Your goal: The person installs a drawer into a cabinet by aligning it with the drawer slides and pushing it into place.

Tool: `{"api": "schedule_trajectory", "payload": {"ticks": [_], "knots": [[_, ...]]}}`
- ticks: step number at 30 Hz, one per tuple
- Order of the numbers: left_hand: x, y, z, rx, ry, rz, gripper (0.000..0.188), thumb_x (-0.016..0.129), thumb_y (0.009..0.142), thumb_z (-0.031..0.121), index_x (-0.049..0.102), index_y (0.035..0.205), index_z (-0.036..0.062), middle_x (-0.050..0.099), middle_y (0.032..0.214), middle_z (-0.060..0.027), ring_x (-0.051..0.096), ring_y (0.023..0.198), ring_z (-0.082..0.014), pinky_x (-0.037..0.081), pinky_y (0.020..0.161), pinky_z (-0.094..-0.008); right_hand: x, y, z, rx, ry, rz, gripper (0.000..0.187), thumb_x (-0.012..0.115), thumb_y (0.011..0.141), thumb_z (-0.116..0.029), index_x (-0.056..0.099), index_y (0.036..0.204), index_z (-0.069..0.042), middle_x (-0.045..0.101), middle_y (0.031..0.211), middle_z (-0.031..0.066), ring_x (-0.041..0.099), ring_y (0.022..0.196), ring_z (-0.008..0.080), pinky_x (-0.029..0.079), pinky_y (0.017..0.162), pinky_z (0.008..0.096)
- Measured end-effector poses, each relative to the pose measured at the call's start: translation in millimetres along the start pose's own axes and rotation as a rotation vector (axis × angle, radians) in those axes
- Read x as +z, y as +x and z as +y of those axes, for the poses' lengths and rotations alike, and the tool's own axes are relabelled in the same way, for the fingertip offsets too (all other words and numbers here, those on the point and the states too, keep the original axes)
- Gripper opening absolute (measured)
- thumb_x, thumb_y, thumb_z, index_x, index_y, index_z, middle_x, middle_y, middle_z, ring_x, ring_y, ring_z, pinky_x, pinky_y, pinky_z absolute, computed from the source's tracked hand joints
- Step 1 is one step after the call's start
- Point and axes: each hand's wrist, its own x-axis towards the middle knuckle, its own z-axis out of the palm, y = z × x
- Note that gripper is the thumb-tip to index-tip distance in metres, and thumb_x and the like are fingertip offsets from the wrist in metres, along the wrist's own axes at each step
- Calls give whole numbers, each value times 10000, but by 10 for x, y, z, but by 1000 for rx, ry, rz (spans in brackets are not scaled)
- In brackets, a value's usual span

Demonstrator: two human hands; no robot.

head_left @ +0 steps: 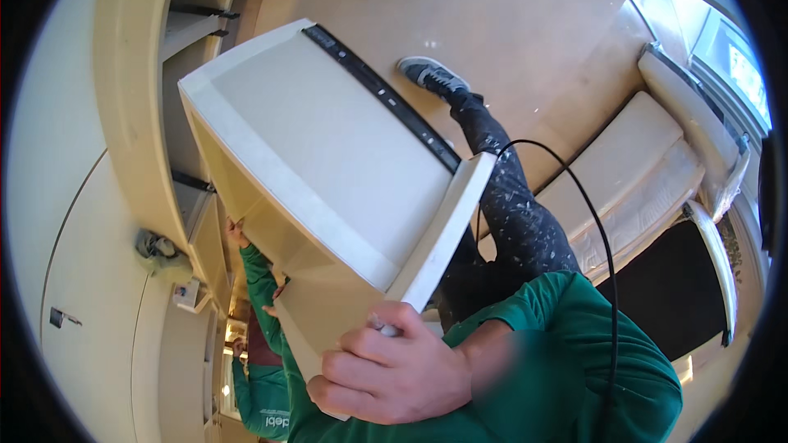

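Right hand point(390, 373), in the near centre, fingers curled tightly over the near lower corner of a large white cabinet box point(328, 164), gripping its edge. Left hand point(236, 234), at the left and partly hidden behind the cabinet box, fingers bent around its left rim; how firmly it clasps cannot be told. Both forearms wear green sleeves point(566, 353). The cabinet box is held off the floor, tilted, its broad flat panel facing up and a black metal rail point(382, 94) running along its far right edge; its open side faces down and left. Right of it, a leg in dark paint-speckled trousers point(513, 205) reaches to a grey sneaker point(433, 75) planted on the pale wooden floor point(525, 25). A thin black cable point(603, 238) arcs over the right sleeve. Further right, white panels point(632, 172) lie on the floor. At the left stands a cream wall unit with open shelves point(139, 115).
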Motion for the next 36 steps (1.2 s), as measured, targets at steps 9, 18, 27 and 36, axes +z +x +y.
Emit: {"api": "schedule_trajectory", "payload": {"ticks": [9,18,27,36], "knots": [[-399,-155,-33,-82,-123,11,730,411,918,781,418,851,55,459,694,-64,521,633,-243,485,616,-397,63,182,154,84,-23,16,259,731,743,-324,623,912,-161,530,891,8,519,852,200,375,808,397],[-1288,-316,-809,11,-519,272,582,448,979,658,387,840,97,423,646,-40,493,580,-216,461,583,-375,347,867,2283,534,211,426,446,666,965,-221,461,585,-109,406,562,-21,389,579,75,369,620,299],[-613,-45,-877,43,-596,566,440,572,998,363,440,644,138,448,610,-1,448,583,-171,440,614,-366,1050,1577,3366,792,358,650,323,667,913,-313,528,777,-55,547,780,70,543,719,220,476,685,401],[-495,675,-884,11,-3,760,617,528,1014,484,705,893,-95,721,911,-187,662,820,-311,504,762,-454,1692,1696,4207,829,216,540,311,639,880,-242,679,970,53,667,954,152,650,866,294,537,758,435]]}}
